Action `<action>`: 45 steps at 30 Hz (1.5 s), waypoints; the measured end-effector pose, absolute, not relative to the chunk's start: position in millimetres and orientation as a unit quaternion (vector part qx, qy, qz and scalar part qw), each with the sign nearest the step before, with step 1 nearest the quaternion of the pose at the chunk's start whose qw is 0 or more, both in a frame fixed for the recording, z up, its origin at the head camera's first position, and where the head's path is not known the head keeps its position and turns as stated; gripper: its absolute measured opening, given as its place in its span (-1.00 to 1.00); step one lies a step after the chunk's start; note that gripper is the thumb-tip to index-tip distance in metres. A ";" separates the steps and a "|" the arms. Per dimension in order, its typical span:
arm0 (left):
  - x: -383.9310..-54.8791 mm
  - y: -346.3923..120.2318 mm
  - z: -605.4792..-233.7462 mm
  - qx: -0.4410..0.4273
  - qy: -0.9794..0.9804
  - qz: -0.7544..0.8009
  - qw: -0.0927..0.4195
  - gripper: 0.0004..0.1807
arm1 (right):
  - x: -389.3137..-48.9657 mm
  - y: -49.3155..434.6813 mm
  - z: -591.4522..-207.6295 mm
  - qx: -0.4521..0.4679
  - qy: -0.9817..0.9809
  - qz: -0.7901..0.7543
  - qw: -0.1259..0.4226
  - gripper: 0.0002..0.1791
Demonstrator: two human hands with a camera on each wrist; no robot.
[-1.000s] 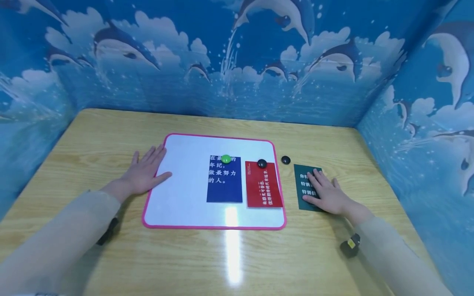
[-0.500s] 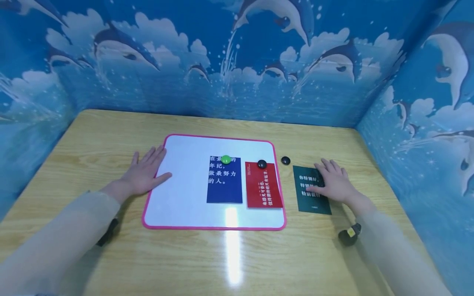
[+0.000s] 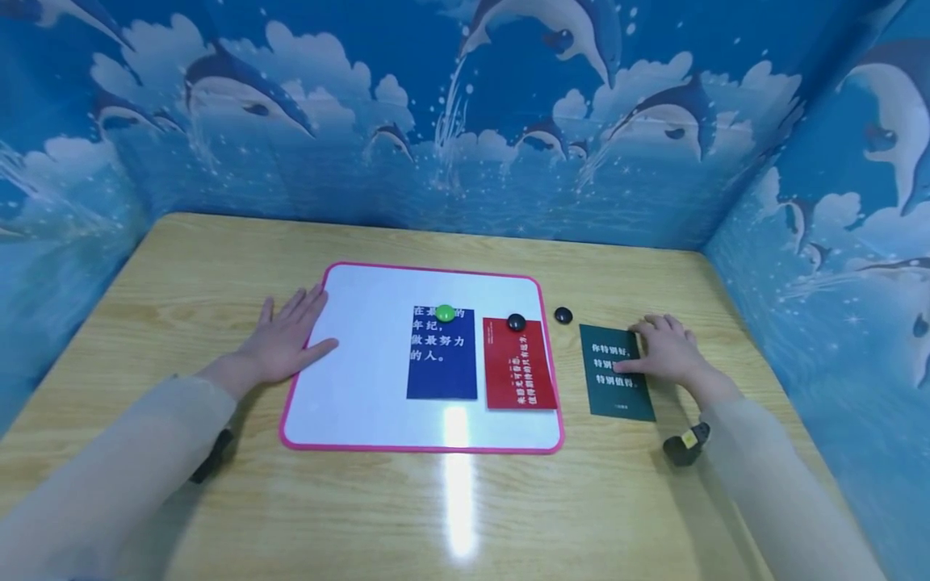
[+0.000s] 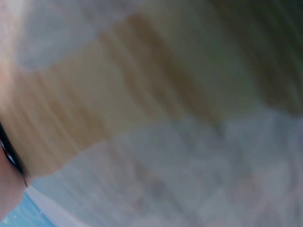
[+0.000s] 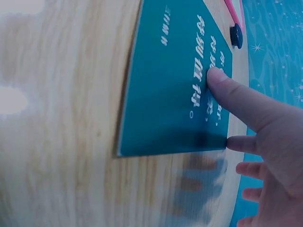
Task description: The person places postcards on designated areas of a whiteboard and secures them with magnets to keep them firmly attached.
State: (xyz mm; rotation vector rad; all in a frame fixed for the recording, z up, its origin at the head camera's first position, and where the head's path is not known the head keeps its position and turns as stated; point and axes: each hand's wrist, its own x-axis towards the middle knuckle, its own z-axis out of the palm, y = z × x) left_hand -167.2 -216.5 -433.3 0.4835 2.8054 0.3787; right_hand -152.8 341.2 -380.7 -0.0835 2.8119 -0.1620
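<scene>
The dark green card (image 3: 617,395) lies flat on the table (image 3: 349,508), to the right of the whiteboard (image 3: 356,387) and apart from it; the right hand (image 3: 672,351) is loosely spread over its far right corner, with the thumb (image 5: 239,99) straight across the printed face and the index fingertip at the corner; how firmly the thumb bears down is hard to tell.

A thin card on a smooth top probably wants a corner raised first; a light thumb, the index nail slipped beneath the edge, then a soft pinch should free it without a crease; pressing hard would likely only glue it down or skid it toward the loose black magnet (image 3: 563,315) just beside it.

The left hand (image 3: 283,343) lies flat and unclenched on the board's left edge; a calm weight there should suffice, as the board needs little restraint while the other hand works.
</scene>
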 end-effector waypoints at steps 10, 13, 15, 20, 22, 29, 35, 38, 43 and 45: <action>-167.8 -218.6 -437.2 0.165 0.971 0.119 0.127 -0.02 | -157.9 341.6 -381.4 -0.007 0.981 -0.075 0.179 0.00; -167.2 -218.1 -436.1 0.166 0.970 0.122 0.127 -0.02 | -159.1 342.2 -381.0 -0.001 0.980 -0.076 0.186 0.02; -167.0 -217.7 -435.2 0.166 0.970 0.124 0.127 -0.02 | -159.5 342.5 -381.1 0.003 0.979 -0.074 0.187 0.04; -166.2 -216.7 -432.1 0.170 0.969 0.122 0.130 -0.02 | -159.0 345.0 -381.9 0.011 0.979 -0.077 0.190 0.12; -165.8 -216.1 -430.5 0.172 0.969 0.121 0.133 -0.02 | -158.6 346.1 -381.7 0.014 0.978 -0.079 0.191 0.15; -165.4 -215.4 -428.7 0.172 0.968 0.125 0.137 -0.03 | -160.4 345.3 -381.9 0.022 0.974 -0.094 0.207 0.13; -165.8 -216.6 -429.5 0.171 0.968 0.121 0.138 -0.02 | -160.7 343.4 -382.9 0.027 0.972 -0.112 0.206 0.10; -166.2 -217.2 -429.8 0.170 0.968 0.121 0.138 -0.02 | -160.4 338.9 -383.0 0.033 0.972 -0.120 0.199 0.06; -166.4 -217.7 -430.8 0.171 0.968 0.122 0.135 -0.02 | -159.0 330.2 -381.5 0.053 0.971 -0.137 0.191 0.03; -166.7 -217.6 -431.5 0.171 0.968 0.122 0.134 -0.02 | -158.7 328.9 -380.5 0.063 0.969 -0.152 0.185 -0.03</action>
